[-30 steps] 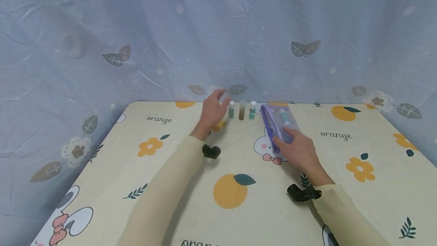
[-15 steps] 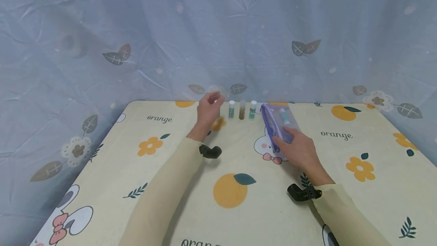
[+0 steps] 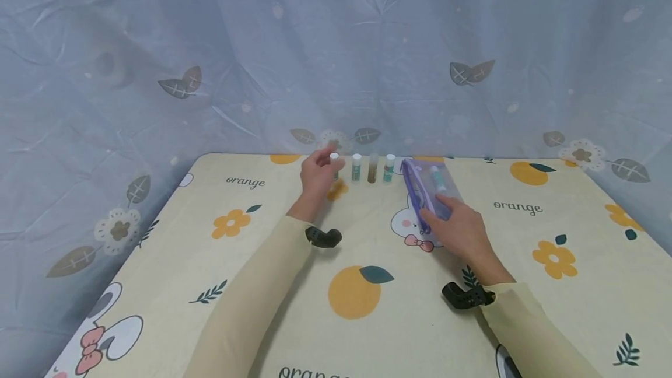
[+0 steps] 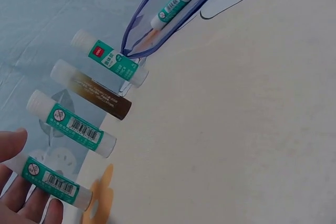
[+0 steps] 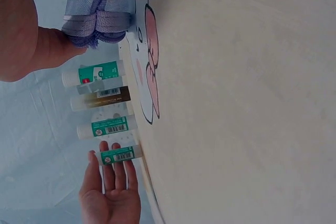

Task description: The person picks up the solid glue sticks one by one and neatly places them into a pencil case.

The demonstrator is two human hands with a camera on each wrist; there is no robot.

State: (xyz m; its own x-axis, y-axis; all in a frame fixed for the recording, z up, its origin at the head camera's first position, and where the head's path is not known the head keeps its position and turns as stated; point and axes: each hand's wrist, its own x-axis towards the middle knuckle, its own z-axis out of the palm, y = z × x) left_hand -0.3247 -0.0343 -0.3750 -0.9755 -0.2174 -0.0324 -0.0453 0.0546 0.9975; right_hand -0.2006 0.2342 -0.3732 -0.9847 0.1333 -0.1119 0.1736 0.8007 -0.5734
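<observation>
Several glue sticks stand in a row near the table's far edge. My left hand (image 3: 314, 177) is at the leftmost green-labelled glue stick (image 4: 50, 179), its fingers extended behind the tube and its thumb beside the white cap. To the right come another green glue stick (image 4: 71, 124), a brown-and-clear tube (image 4: 92, 90) and a third green glue stick (image 4: 110, 59). My right hand (image 3: 464, 235) grips the near end of a purple mesh zipper pouch (image 3: 413, 191), thumb on the zipper side. Inside the pouch, one green glue stick (image 4: 172, 8) shows through the mesh.
A cream tablecloth (image 3: 262, 273) printed with oranges, flowers and rabbits covers the table. A blue patterned curtain (image 3: 336, 45) hangs right behind its far edge, close to the row of sticks. Black wrist devices (image 3: 322, 238) sit on both forearms.
My left hand has shifted left, away from the second stick, and the leftmost glue stick now shows at its fingers. The right hand and pouch have stayed in place.
</observation>
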